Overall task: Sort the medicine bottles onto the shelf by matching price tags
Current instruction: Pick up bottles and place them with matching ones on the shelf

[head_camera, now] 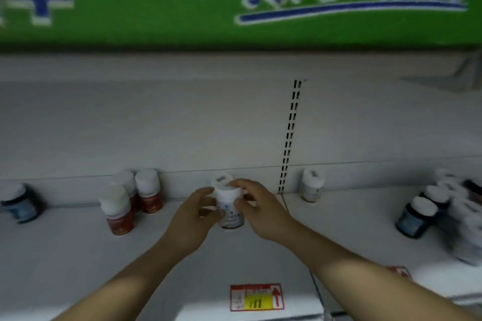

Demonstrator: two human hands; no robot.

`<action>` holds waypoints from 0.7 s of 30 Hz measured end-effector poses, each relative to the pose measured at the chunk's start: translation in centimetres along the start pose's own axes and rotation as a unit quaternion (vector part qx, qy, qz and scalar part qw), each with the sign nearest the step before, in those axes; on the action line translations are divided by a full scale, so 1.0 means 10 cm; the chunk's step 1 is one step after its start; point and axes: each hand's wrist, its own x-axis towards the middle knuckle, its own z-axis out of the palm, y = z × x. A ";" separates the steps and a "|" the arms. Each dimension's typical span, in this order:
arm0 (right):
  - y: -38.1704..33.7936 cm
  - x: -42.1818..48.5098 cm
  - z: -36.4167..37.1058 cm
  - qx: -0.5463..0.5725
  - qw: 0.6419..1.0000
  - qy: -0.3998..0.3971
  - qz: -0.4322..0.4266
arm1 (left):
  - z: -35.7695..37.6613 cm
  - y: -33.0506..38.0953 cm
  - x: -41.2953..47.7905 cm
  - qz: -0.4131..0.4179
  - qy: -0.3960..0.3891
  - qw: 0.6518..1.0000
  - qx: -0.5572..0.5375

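A white medicine bottle [229,212] with a white cap stands on the white shelf [78,255], at its middle. My left hand [191,219] curls around its left side. My right hand [257,207] grips its right side and cap. Just behind it a second white cap [221,180] shows. On the shelf's front edge below sits a red and yellow price tag [257,296]. Another price tag [399,272] peeks out past my right forearm.
Three red bottles [130,200] with white caps stand left of my hands. A dark blue bottle [19,203] is at far left. A lone white bottle [311,185] stands at right, and several dark blue bottles [422,214] crowd the far right. A green banner [156,0] hangs above.
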 end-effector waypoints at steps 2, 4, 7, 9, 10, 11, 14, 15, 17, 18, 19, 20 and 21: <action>0.09 -0.01 0.10 -0.014 1.000 0.022 0.011 | -0.01 -0.12 0.06 0.002 -0.028 1.000 0.012; 0.18 -0.04 0.16 -0.026 0.999 0.035 0.023 | 0.03 -0.19 0.09 0.014 -0.061 0.998 0.020; 0.33 -0.07 0.20 -0.056 0.997 0.043 0.040 | 0.16 -0.30 0.10 0.019 -0.080 0.996 0.031; 0.41 -0.08 0.21 -0.064 0.996 0.048 0.050 | 0.26 -0.38 0.11 0.018 -0.079 0.996 0.035; 0.45 -0.07 0.21 -0.065 0.995 0.051 0.050 | 0.29 -0.40 0.12 0.014 -0.078 0.996 0.029; 0.48 -0.06 0.20 -0.066 0.995 0.053 0.047 | 0.32 -0.41 0.13 0.012 -0.076 0.997 0.019; 0.57 0.02 0.17 -0.072 0.995 0.055 0.042 | 0.37 -0.39 0.19 0.004 -0.078 0.997 0.004; 0.59 0.06 0.14 -0.081 0.994 0.054 0.040 | 0.37 -0.37 0.21 0.000 -0.065 0.997 0.031; 0.65 0.15 0.10 -0.104 0.993 0.049 0.026 | 0.33 -0.34 0.30 0.009 0.022 0.993 0.116; 0.68 0.19 0.08 -0.114 0.992 0.045 0.018 | 0.30 -0.33 0.36 0.024 0.064 0.988 0.135; 0.70 0.24 0.07 -0.122 0.992 0.041 0.013 | 0.26 -0.32 0.41 0.035 0.078 0.986 0.146; 0.71 0.28 0.07 -0.126 0.991 0.038 0.011 | 0.23 -0.31 0.45 0.042 0.065 0.984 0.161; 0.72 0.32 0.07 -0.129 0.991 0.037 0.009 | 0.21 -0.30 0.49 0.040 0.036 0.982 0.182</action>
